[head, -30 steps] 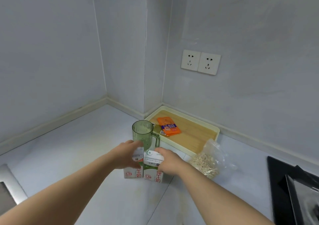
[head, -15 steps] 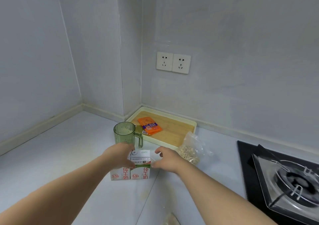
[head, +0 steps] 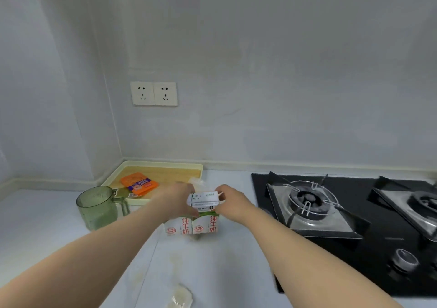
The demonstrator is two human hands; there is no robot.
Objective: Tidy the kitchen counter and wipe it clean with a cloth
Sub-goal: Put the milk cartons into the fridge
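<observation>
Left carton [head: 176, 227] and right carton [head: 205, 222] standing upright, touching side by side, on counter [head: 224, 267] between mug [head: 98, 207] and hob [head: 331, 255].
Left hand [head: 179, 199] gripping top of left carton, fingers curling down over it.
Right hand [head: 230, 201] gripping top of right carton, fingers clamping its right edge.
Mug sitting apart from cartons.
Tray [head: 163, 165] lying in corner behind, orange packet [head: 139, 182] resting on it.
Clear bag [head: 196, 181] showing behind hands, mostly hidden.
</observation>
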